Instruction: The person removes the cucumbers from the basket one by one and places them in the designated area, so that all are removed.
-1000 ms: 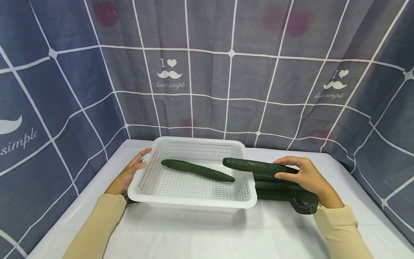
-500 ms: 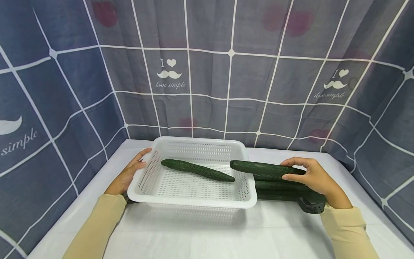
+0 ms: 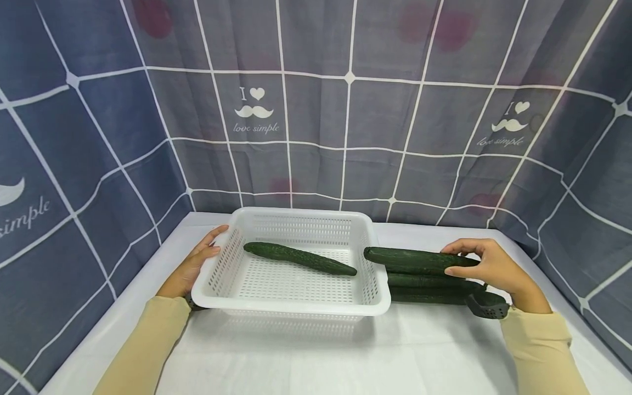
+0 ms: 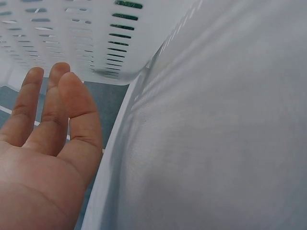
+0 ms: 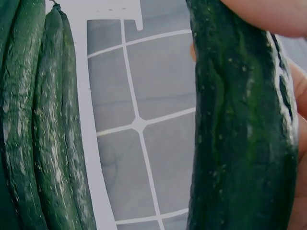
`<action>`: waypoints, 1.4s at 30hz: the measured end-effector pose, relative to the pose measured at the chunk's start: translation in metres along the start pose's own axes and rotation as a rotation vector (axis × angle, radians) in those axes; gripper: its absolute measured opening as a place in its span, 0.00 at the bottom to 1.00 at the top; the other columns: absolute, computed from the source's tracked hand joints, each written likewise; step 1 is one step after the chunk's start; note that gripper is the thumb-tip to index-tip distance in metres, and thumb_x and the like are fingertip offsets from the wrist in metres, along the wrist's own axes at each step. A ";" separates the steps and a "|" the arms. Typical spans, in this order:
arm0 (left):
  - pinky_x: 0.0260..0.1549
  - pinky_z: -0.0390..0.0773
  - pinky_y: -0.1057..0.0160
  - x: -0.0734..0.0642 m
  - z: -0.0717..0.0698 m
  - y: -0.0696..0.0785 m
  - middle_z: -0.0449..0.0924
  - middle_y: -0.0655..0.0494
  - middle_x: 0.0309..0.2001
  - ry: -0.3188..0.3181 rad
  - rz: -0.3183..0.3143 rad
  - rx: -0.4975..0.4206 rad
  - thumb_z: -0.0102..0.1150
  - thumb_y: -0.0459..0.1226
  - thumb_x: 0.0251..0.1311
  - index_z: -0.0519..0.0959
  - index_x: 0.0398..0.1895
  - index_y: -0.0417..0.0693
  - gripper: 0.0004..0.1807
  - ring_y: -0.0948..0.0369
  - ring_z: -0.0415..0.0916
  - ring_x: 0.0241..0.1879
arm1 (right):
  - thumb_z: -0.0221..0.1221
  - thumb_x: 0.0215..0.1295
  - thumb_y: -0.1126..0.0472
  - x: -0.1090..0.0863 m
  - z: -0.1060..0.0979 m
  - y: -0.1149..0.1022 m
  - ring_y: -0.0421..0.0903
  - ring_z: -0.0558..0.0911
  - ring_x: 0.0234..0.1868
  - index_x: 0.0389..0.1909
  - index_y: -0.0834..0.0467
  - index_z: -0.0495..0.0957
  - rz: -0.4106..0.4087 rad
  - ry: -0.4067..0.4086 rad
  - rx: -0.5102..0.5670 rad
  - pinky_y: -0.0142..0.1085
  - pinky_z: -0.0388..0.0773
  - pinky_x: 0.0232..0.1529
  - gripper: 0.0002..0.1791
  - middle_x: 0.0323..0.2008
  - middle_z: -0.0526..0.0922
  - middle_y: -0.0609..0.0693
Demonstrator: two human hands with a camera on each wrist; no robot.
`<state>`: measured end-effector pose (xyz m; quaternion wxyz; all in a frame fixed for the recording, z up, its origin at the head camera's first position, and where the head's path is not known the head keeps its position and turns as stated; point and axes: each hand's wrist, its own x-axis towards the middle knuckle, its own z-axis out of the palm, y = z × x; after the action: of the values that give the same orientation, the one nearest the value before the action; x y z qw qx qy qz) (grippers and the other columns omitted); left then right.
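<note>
A white perforated plastic basket [image 3: 291, 308] stands on the table with one cucumber [image 3: 298, 258] lying slantwise inside. At its left end is my left hand [image 3: 195, 264], fingers extended along the outside of the wall. The left wrist view has this hand [image 4: 53, 148] palm up to the camera, fingers nearly straight beside the slotted side. To the right of the basket, my right hand [image 3: 494, 270] pinches a second cucumber [image 3: 407, 260] between thumb and fingers near its right end. Its left tip overlaps the basket's right rim. The right wrist view shows this cucumber [image 5: 240, 124] up close.
Several more cucumbers [image 3: 419, 297] lie side by side right of the basket, below the held one, partly hidden by the basket wall. A white cloth [image 3: 296, 362] covers the table. Grey checked curtains [image 3: 316, 120] stand close behind and at both sides.
My right hand has moved to the right with its cucumber, drawing the tip back from over the basket to its right rim. The left hand and the basket keep their place.
</note>
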<state>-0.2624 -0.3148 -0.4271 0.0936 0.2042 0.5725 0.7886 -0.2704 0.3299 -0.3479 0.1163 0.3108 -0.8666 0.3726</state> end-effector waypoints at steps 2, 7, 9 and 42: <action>0.48 0.85 0.59 0.000 0.000 0.000 0.78 0.59 0.63 0.005 -0.003 0.002 0.49 0.36 0.81 0.71 0.75 0.73 0.26 0.61 0.82 0.54 | 0.78 0.52 0.74 -0.002 -0.004 0.003 0.34 0.80 0.43 0.46 0.58 0.90 0.008 -0.006 0.019 0.25 0.72 0.45 0.19 0.42 0.89 0.34; 0.49 0.84 0.59 0.001 0.000 0.000 0.77 0.61 0.64 0.021 -0.017 0.018 0.50 0.37 0.81 0.70 0.74 0.74 0.26 0.62 0.80 0.55 | 0.77 0.53 0.75 -0.008 -0.011 0.010 0.34 0.80 0.44 0.47 0.58 0.90 0.037 -0.024 0.051 0.26 0.73 0.45 0.19 0.43 0.89 0.34; 0.50 0.84 0.60 0.001 -0.001 -0.001 0.77 0.61 0.64 0.023 -0.019 0.020 0.50 0.37 0.81 0.70 0.74 0.75 0.26 0.62 0.80 0.55 | 0.77 0.54 0.75 -0.009 -0.013 0.012 0.34 0.80 0.44 0.47 0.58 0.90 0.048 -0.030 0.062 0.26 0.73 0.45 0.19 0.44 0.89 0.34; 0.49 0.85 0.59 0.000 -0.006 -0.002 0.79 0.60 0.63 -0.043 0.010 -0.010 0.45 0.35 0.82 0.67 0.77 0.71 0.27 0.62 0.82 0.54 | 0.76 0.55 0.73 -0.037 -0.003 0.032 0.43 0.79 0.36 0.44 0.56 0.88 0.081 -0.168 0.118 0.35 0.76 0.37 0.17 0.40 0.87 0.38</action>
<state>-0.2650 -0.3190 -0.4306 0.1026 0.2235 0.5655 0.7873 -0.2616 0.3657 -0.3802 0.0097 0.3121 -0.8616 0.4001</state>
